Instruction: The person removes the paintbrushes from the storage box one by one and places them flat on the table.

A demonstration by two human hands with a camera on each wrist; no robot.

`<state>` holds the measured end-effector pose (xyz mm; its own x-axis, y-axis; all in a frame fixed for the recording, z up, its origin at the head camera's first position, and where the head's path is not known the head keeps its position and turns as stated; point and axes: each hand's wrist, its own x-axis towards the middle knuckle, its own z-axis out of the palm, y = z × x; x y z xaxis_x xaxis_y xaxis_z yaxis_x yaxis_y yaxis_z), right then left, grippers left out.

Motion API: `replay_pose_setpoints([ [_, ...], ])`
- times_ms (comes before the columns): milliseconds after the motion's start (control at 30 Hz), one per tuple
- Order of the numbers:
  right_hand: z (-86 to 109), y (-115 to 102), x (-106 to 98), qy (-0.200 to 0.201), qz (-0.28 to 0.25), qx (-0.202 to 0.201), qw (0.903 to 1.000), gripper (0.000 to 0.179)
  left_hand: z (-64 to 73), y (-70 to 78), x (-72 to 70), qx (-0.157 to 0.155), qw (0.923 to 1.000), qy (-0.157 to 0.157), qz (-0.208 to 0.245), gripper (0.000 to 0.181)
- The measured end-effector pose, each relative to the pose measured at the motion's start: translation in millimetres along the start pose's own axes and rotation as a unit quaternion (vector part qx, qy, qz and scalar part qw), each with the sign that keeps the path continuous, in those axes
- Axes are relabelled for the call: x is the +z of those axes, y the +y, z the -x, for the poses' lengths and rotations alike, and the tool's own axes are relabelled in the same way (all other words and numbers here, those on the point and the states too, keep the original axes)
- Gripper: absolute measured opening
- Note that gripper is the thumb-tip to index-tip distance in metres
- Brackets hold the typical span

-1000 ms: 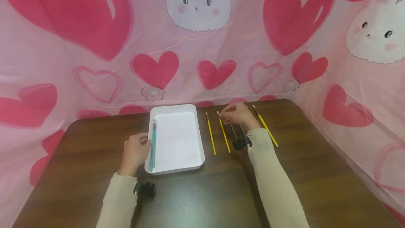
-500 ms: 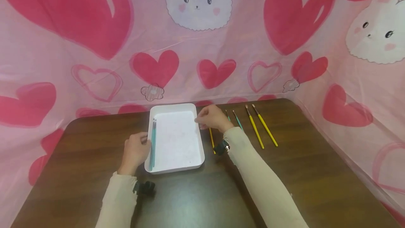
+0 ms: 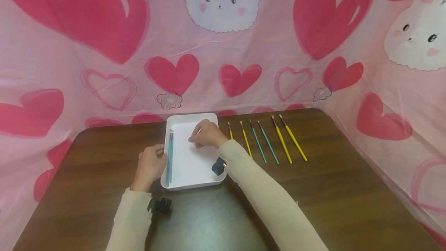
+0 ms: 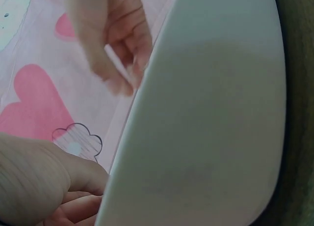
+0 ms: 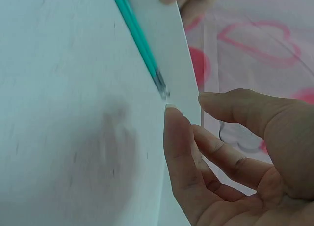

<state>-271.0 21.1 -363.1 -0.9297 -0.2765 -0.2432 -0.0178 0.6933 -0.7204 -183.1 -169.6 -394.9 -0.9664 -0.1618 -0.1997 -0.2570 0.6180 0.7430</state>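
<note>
A shallow white tray (image 3: 195, 186) stands on the table, two teal paintbrushes (image 3: 170, 162) lying side by side along its left wall. My left hand (image 3: 150, 165) grips that wall, thumb over the rim and fingers outside; the right wrist view shows this left hand (image 5: 189, 1) at the top. My right hand (image 3: 208, 134) hovers over the tray's far half. In the right wrist view, thumb and index finger of the right hand (image 5: 230, 157) are apart with nothing between them, close to the bristle ends of the teal brushes (image 5: 140, 42).
Right of the tray lies a row of brushes on the dark wooden table (image 3: 348, 189): two thin yellow paintbrushes (image 3: 246, 138), two teal paintbrushes (image 3: 267, 142) and two thicker yellow paintbrushes (image 3: 293, 138). A pink heart-patterned curtain (image 3: 209, 45) borders the table's back and sides.
My right hand has moved left from above the row of brushes, past the tray's right rim, to over the tray's inside. The left hand stays at the left wall.
</note>
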Motion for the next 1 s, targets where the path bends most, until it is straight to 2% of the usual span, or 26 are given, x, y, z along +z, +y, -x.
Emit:
replay_pose_setpoints([
  [300, -4.1, -32, 32, -0.001, 0.015, -0.006, 0.9999, 0.014, 0.7, 1.0, -3.5, 0.01, 0.9999, -0.009, 0.0, 0.049],
  [467, -5.8, -44, 47, -0.014, 0.06, -0.009, 0.9981, 0.014, -0.9, -0.1, -2.7, 0.011, 0.9999, -0.01, 0.001, 0.048],
  [600, -4.0, -49, 58, -0.016, 0.081, -0.002, 0.9966, 0.026, -1.6, -3.1, 0.5, 0.008, 0.9999, -0.014, 0.0, 0.047],
  [800, -1.9, -51, 68, -0.006, 0.106, -0.008, 0.9943, 0.038, 0.6, -6.2, 5.4, 0.024, 0.9997, -0.01, 0.0, 0.046],
  [1000, -1.0, -58, 69, -0.007, 0.108, -0.014, 0.994, 0.035, 1.8, -3.0, -0.5, 0.038, 0.9993, 0.004, -0.006, 0.044],
])
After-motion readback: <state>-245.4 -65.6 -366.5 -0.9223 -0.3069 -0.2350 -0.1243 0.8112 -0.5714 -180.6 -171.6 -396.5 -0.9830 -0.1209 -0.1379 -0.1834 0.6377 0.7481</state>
